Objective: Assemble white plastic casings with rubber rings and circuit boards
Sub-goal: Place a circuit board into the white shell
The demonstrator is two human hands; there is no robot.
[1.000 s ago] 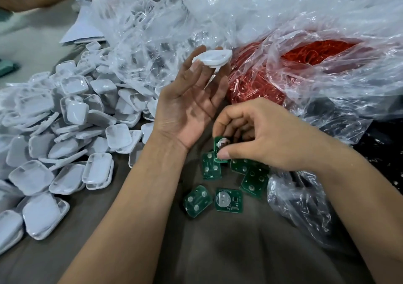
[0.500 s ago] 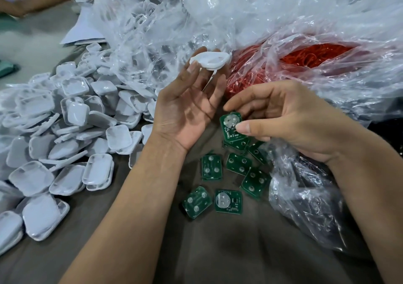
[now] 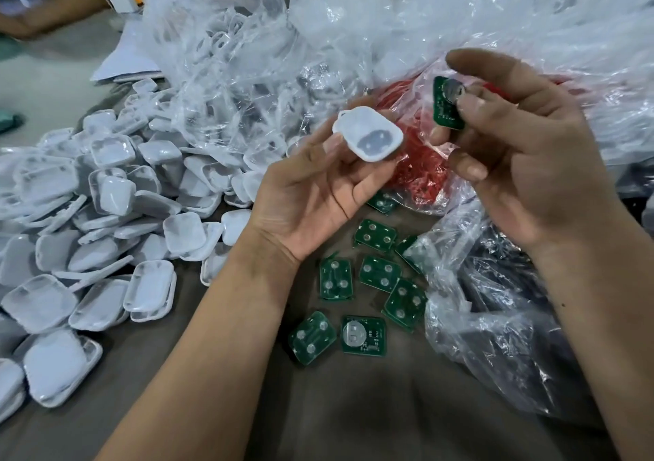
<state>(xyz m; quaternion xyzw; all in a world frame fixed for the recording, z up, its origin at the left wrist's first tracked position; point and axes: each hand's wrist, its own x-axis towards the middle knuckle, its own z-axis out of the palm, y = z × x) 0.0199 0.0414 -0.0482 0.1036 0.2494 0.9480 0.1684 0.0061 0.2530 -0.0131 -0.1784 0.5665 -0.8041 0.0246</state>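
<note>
Above table (image 3: 354,407): I am raising both parts, well short of done.
Casing pile (image 3: 88,220): lying loose at left, waiting.
Loose boards (image 3: 378,273): lying below my hands, waiting.
Left hand (image 3: 311,195): fingertips pinching one casing (image 3: 368,137), hollow up, no ring showing.
Right hand (image 3: 523,149): fingers curling, pinching one board (image 3: 446,106) just beside casing, not seated.

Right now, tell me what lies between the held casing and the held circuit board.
In the head view, only the bag of red rings shows behind the gap between casing and circuit board.

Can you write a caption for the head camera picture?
Left hand holds a white casing; right hand holds a circuit board.
</note>
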